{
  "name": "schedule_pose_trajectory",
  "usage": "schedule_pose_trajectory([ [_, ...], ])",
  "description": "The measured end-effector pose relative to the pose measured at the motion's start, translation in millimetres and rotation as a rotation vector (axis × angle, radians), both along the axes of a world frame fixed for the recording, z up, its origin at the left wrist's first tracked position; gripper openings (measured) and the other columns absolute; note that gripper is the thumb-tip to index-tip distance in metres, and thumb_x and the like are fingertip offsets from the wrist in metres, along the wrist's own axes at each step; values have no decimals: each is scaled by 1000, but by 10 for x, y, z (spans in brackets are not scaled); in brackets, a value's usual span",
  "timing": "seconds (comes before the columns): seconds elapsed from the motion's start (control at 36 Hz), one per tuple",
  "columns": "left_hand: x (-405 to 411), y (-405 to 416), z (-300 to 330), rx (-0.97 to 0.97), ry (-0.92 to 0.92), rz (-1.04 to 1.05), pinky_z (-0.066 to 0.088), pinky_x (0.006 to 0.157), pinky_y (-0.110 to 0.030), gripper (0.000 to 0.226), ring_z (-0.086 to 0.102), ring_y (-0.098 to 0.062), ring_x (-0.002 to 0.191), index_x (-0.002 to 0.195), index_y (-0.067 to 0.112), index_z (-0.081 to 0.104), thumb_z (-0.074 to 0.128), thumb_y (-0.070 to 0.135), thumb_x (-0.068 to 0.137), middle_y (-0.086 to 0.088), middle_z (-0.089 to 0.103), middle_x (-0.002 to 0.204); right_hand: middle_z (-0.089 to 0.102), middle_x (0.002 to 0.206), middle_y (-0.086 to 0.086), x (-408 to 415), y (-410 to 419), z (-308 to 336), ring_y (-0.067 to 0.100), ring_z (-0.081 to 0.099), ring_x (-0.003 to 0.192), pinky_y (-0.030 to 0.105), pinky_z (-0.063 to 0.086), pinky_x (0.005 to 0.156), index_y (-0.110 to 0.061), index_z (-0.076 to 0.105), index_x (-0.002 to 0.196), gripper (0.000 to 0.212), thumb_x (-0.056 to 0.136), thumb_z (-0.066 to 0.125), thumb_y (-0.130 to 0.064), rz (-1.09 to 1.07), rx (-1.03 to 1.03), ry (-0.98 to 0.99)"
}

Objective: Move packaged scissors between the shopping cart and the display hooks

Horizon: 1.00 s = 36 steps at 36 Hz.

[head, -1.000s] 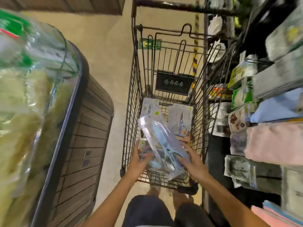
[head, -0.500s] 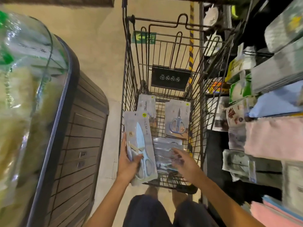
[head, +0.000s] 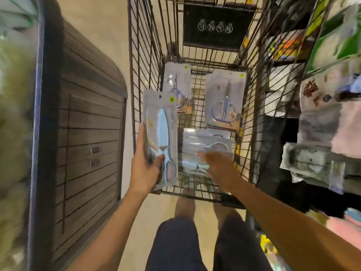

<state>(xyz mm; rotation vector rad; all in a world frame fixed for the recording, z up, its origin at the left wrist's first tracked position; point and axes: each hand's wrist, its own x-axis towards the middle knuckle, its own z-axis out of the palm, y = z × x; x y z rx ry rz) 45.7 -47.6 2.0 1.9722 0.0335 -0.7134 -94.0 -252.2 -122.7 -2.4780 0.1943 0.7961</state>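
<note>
My left hand (head: pixel 144 171) grips a clear pack of pale blue scissors (head: pixel 161 132) by its lower end, held upright over the near left side of the black wire shopping cart (head: pixel 148 55). My right hand (head: pixel 216 165) reaches into the cart with fingers stretched over a flat pack of scissors (head: pixel 207 145) on the cart floor; the blur hides whether it touches. Two more packs lie farther in, one at the left (head: pixel 176 87) and one at the right (head: pixel 224 100). No display hooks are clearly seen.
A dark wooden-slat display bin (head: pixel 86 122) with bagged goods on top stands left of the cart. Shelves with packaged goods and folded cloths (head: pixel 322 106) crowd the right side. My legs (head: pixel 195 241) stand behind the cart on the beige floor.
My left hand has taken the pack to the cart's left side and holds it upright. My right hand let go of it and reached down toward the pack on the cart floor.
</note>
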Motion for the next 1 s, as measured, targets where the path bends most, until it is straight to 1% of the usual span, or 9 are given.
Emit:
schedule_pose_trajectory([
  [0.08, -19, -7, -98, 3, -9, -12, 24, 105, 4, 96, 18, 30, 135, 156, 33, 16, 60, -20, 88, 33, 19, 154, 57, 125, 8, 0, 35, -96, 30, 58, 111, 48, 55, 87, -25, 41, 147, 70, 84, 67, -10, 15, -25, 7],
  [0.17, -34, 6, -177, 12, 2, -2, 30, 103, 1, 98, 20, 27, 136, 160, 33, 16, 62, -17, 89, 33, 20, 156, 54, 136, 8, -10, 49, -198, 33, 54, 123, 50, 55, 89, -27, 38, 148, 72, 85, 68, -14, 49, -93, 17],
  [0.28, -43, -20, -164, -10, 54, 39, 48, 81, -3, 102, 26, 10, 135, 158, 46, 14, 60, -14, 90, 19, 22, 163, 52, 144, 8, -9, 55, -159, 31, 50, 132, 46, 53, 97, -25, 34, 153, 78, 85, 69, -10, 103, -91, 4],
  [0.36, -24, -30, -126, -29, 62, 44, 49, 76, -2, 101, 34, 25, 122, 159, 44, 13, 59, -15, 91, 21, 23, 160, 55, 138, 9, 67, 12, -105, 29, 58, 122, 44, 57, 91, -28, 26, 154, 84, 85, 67, -2, 110, -22, -16],
  [0.47, 39, -18, -19, -38, 71, 22, 51, 80, -5, 100, 37, 38, 107, 159, 43, 12, 59, -14, 91, 38, 25, 144, 61, 128, 1, 238, -88, 120, 22, 68, 101, 37, 61, 68, -38, 21, 153, 97, 80, 76, -6, 118, -66, -26],
  [0.56, 105, -13, 164, -15, 30, -20, 45, 100, -11, 100, 36, 34, 117, 159, 45, 12, 60, -11, 92, 47, 25, 141, 53, 138, 5, 291, -206, 394, 27, 59, 116, 44, 58, 80, -31, 14, 159, 92, 88, 70, -19, 123, -58, -11],
  [0.67, 200, -44, 547, -32, -26, -44, 35, 118, -39, 99, 27, 5, 146, 159, 44, 13, 65, -8, 91, 31, 23, 159, 46, 148, 4, 327, -398, 833, 27, 54, 126, 46, 52, 97, -41, 6, 158, 85, 97, 61, -19, -165, 136, 50],
  [0.83, 354, -97, 1112, -112, -125, -67, 36, 118, -50, 98, 32, -12, 150, 152, 56, 20, 70, -1, 90, 16, 30, 163, 10, 166, -18, 214, -584, 1662, 14, 17, 154, 43, 28, 123, -56, 6, 152, 85, 98, 63, -21, -594, 378, -134],
  [1.0, 371, -243, 1501, -199, -158, -137, 36, 118, -56, 97, 34, -16, 149, 152, 57, 23, 73, 5, 89, 18, 30, 163, 26, 163, -12, -205, -493, 2426, 14, 29, 149, 45, 32, 120, -44, 12, 157, 87, 95, 70, -26, -994, 480, -348],
])
